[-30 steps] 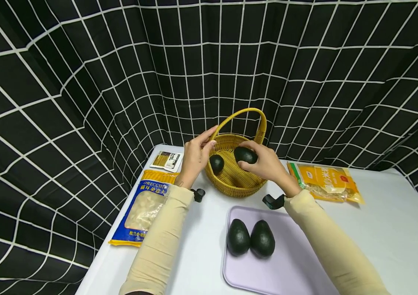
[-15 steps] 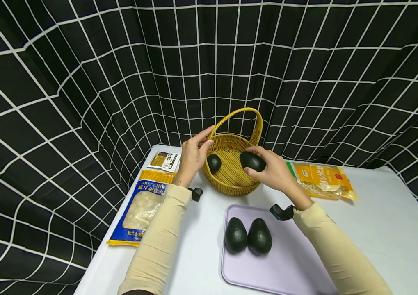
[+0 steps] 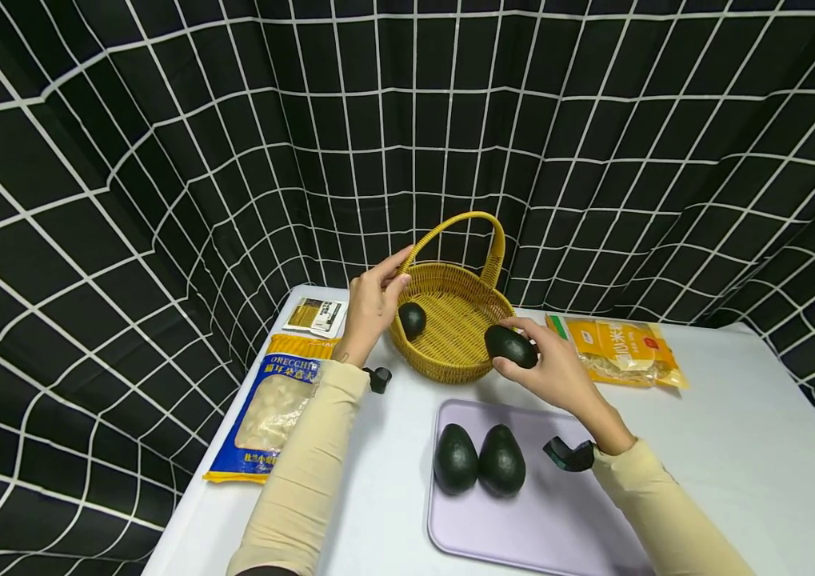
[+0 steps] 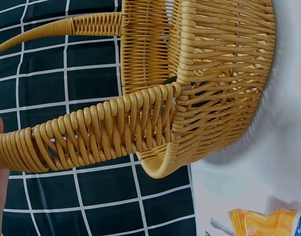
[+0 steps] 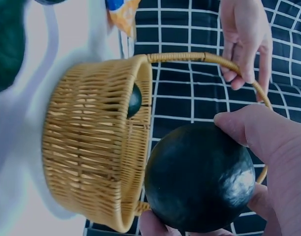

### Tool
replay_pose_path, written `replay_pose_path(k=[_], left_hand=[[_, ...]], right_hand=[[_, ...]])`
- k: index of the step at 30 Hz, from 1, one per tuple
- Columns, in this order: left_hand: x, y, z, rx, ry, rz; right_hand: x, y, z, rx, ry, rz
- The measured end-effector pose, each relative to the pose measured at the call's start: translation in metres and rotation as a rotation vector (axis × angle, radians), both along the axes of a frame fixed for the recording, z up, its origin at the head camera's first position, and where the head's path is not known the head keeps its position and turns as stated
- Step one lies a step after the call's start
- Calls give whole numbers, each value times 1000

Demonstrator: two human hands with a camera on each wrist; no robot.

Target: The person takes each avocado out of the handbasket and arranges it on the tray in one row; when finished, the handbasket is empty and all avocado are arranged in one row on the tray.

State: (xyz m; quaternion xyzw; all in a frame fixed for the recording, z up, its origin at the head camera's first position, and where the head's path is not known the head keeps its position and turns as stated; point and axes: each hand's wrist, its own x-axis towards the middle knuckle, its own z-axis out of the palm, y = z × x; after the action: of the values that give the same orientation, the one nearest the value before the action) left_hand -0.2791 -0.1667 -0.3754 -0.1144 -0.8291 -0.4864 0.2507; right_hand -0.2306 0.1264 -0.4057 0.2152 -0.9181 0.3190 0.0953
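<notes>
A yellow wicker basket (image 3: 443, 370) with a tall arched handle (image 4: 86, 130) stands at the back of the table. My left hand (image 3: 373, 304) pinches the left side of that handle between thumb and fingers. Inside the basket, by its left wall, lies one dark green avocado (image 3: 413, 320). My right hand (image 3: 551, 368) grips another avocado (image 3: 511, 346) at the basket's front right rim. The right wrist view shows this avocado (image 5: 199, 177) up close, thumb on one side and fingers on the other. Two more avocados (image 3: 456, 458) lie side by side on a lilac tray (image 3: 472, 532).
On the left lies a blue and yellow pasta bag (image 3: 270, 412), partly behind my left sleeve, with a small flat packet (image 3: 315, 317) beyond it. An orange food bag (image 3: 619, 350) lies at right. A black curtain with a white grid (image 3: 378, 120) hangs behind the table.
My right hand has carried its avocado from over the basket's inside to the right and towards me, to the rim. The left hand stays on the handle.
</notes>
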Motion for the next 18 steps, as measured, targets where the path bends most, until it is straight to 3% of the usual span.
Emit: replay_pose_path(k=[9, 18], left_hand=[[0, 0, -1, -8, -13, 6], [0, 0, -1, 0, 18, 0]], right_hand=[[23, 14, -12, -78, -11, -18], [44, 26, -23, -93, -84, -119]])
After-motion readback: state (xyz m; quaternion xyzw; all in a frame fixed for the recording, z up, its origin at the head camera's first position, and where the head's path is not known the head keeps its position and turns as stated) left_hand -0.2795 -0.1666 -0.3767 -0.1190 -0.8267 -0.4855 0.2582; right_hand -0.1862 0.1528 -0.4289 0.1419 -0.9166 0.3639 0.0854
